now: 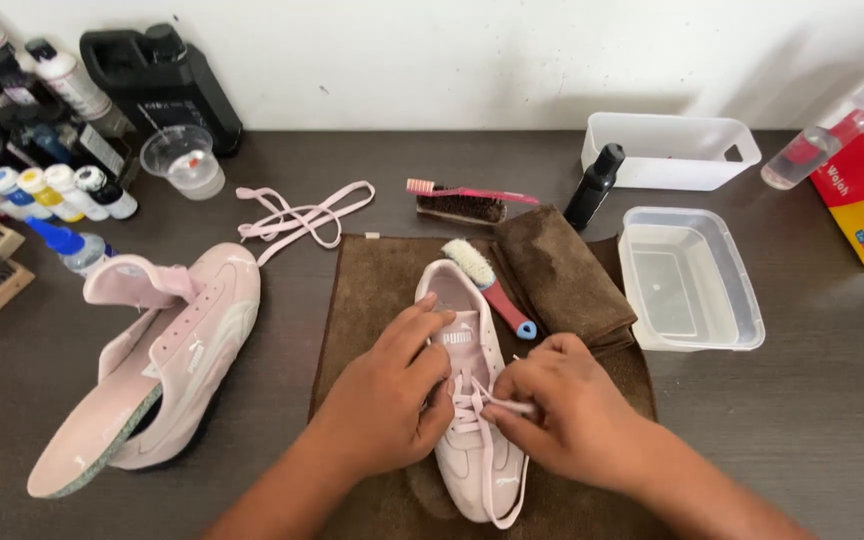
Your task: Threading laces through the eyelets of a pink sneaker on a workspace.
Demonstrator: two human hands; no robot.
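Pinching the lace [472,408], both hands' grip lies atop the pink shoe [472,450].

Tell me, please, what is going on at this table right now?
A person is working on the laces of a pink shoe lying on a brown towel. The left hand steadies the shoe at its tongue, while the right hand pinches a lace. A second pink shoe lies on its side to the left, with a loose lace beyond it. A small brush rests beside the shoe.
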